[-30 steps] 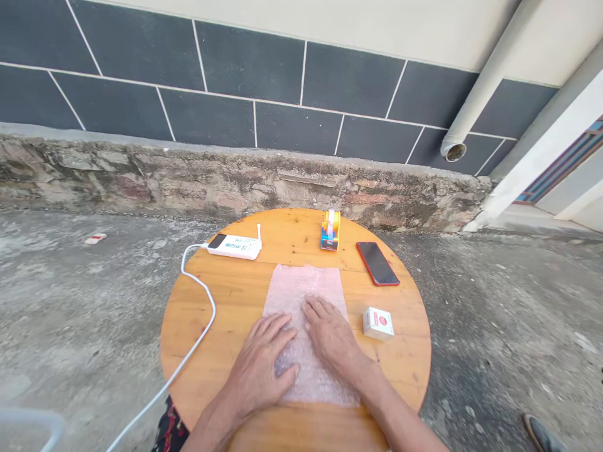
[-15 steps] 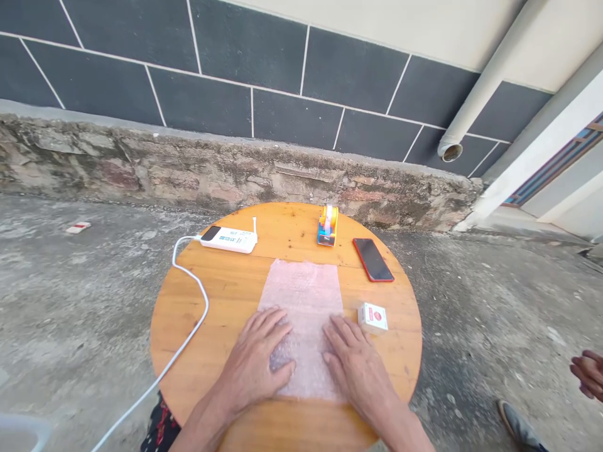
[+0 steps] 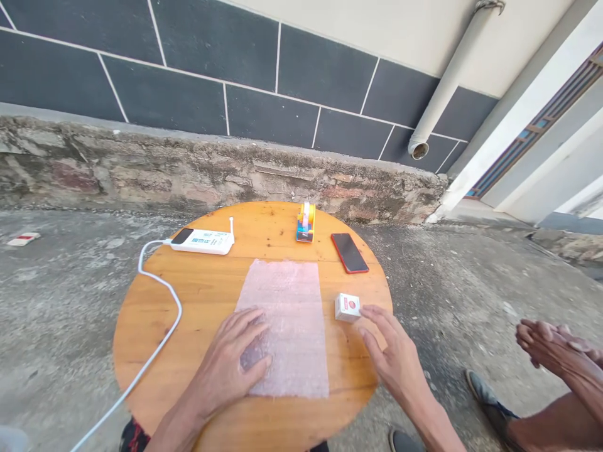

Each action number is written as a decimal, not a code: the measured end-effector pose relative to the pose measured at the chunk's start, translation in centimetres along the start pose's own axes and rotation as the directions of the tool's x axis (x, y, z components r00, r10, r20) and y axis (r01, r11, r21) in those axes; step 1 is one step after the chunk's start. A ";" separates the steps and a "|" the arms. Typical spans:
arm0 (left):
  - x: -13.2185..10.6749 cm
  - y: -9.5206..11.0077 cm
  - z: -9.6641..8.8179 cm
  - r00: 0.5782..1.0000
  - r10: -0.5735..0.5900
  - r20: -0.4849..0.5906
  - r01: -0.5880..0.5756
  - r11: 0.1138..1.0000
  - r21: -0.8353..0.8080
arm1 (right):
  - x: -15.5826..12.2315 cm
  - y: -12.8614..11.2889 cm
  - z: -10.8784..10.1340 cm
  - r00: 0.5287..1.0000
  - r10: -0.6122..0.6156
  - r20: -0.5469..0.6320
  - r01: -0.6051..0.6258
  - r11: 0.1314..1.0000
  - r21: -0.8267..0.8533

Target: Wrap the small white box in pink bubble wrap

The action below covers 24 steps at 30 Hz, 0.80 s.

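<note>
A pink sheet of bubble wrap (image 3: 288, 314) lies flat in the middle of a round wooden table (image 3: 202, 301). My left hand (image 3: 230, 364) rests flat on the sheet's near left corner, fingers spread. My right hand (image 3: 391, 351) is off the sheet, open, with its fingertips right beside a small white box with a red mark (image 3: 347, 307); I cannot tell if they touch it.
On the far side of the table lie a white power bank (image 3: 202, 240) with a white cable (image 3: 155, 339), a colourful tape dispenser (image 3: 305, 225) and a red phone (image 3: 349, 252). Another person's clasped hands (image 3: 546, 342) and shoe (image 3: 485, 402) are at the right. Concrete ground surrounds the table.
My right hand has left the bubble wrap and moved right to the small white box. The view has swung right, bringing the other person's hands into sight. My left hand stays on the sheet.
</note>
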State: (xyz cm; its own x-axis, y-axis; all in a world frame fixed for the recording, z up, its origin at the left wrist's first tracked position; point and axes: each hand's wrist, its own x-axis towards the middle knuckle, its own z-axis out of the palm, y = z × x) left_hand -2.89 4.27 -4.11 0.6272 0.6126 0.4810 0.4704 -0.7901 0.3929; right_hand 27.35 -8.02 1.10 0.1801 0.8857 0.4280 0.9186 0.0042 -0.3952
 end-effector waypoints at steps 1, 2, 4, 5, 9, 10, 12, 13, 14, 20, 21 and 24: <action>0.0 -0.1 0.0 0.999 -0.013 -0.040 0.012 1.000 -0.021 | 0.6 0.9 0.2 0.999 0.027 -0.018 -0.027 1.000 0.010; -0.1 -0.2 0.0 0.995 -0.035 -0.090 0.032 0.999 -0.041 | 1.2 1.6 0.6 0.999 0.044 -0.010 -0.043 0.999 0.027; -0.1 -0.4 0.1 0.973 -0.110 -0.204 0.096 0.992 -0.078 | 2.2 2.4 1.8 0.998 0.057 0.032 -0.059 0.996 0.073; -0.1 -0.6 0.1 0.954 -0.161 -0.252 0.141 0.985 -0.095 | 2.5 2.6 2.4 0.997 0.057 0.057 -0.062 0.993 0.096; 0.0 -0.8 0.2 0.901 -0.321 -0.290 0.297 0.947 -0.124 | 3.1 2.7 3.4 0.991 0.064 0.120 -0.081 0.985 0.149; 0.0 -0.8 0.1 0.901 -0.335 -0.276 0.314 0.942 -0.117 | 3.1 2.5 3.2 0.990 0.072 0.124 -0.090 0.985 0.150; 0.1 -0.7 0.1 0.907 -0.341 -0.248 0.329 0.940 -0.093 | 3.2 1.8 2.9 0.989 0.082 0.121 -0.101 0.982 0.159; 0.2 -0.7 0.1 0.909 -0.341 -0.238 0.332 0.940 -0.079 | 3.3 1.2 2.7 0.991 0.078 0.112 -0.097 0.980 0.176; 0.2 -0.6 0.1 0.912 -0.340 -0.230 0.334 0.940 -0.067 | 3.4 0.5 2.7 0.992 0.066 0.105 -0.087 0.976 0.202; 0.4 -0.3 0.0 0.918 -0.336 -0.212 0.335 0.941 -0.042 | 4.5 -5.8 5.6 0.981 -0.103 0.167 0.039 0.937 0.347; 0.4 -0.2 -0.1 0.917 -0.339 -0.211 0.339 0.940 -0.040 | 4.7 -6.6 6.3 0.976 -0.123 0.178 0.051 0.931 0.362; 0.5 0.1 -0.3 0.912 -0.353 -0.210 0.354 0.935 -0.034 | 5.1 -8.1 7.8 0.965 -0.160 0.206 0.066 0.914 0.401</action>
State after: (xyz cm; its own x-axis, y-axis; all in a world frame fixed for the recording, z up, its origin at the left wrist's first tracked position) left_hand -2.69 4.49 -3.61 0.2752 0.8416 0.4648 0.6408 -0.5210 0.5639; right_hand 18.09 0.11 0.10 -0.0457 0.9498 0.3095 0.7099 0.2489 -0.6589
